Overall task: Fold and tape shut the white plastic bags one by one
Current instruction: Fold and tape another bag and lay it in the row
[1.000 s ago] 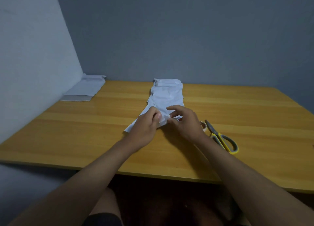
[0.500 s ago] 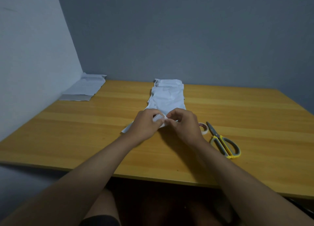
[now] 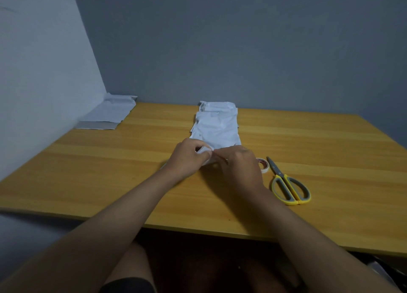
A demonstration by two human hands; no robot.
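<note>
A stack of white plastic bags (image 3: pixel 217 125) lies in the middle of the wooden table (image 3: pixel 319 143), running away from me. At its near end, a small folded white bag (image 3: pixel 206 153) is pinched between my left hand (image 3: pixel 188 157) and my right hand (image 3: pixel 239 166), fingertips meeting over it. Most of this bag is hidden under my hands. A roll of tape (image 3: pixel 263 165) sits just right of my right hand, and yellow-and-grey scissors (image 3: pixel 288 187) lie beyond it, blades shut.
Another pile of white and grey bags (image 3: pixel 110 114) lies in the far left corner against the wall. Walls close the table on the left and at the back. My knees show below the table's near edge.
My hands have drawn closer together over the near bag, folding it smaller; less of it sticks out to the left than before. Tape, scissors and the stacks have not moved.
</note>
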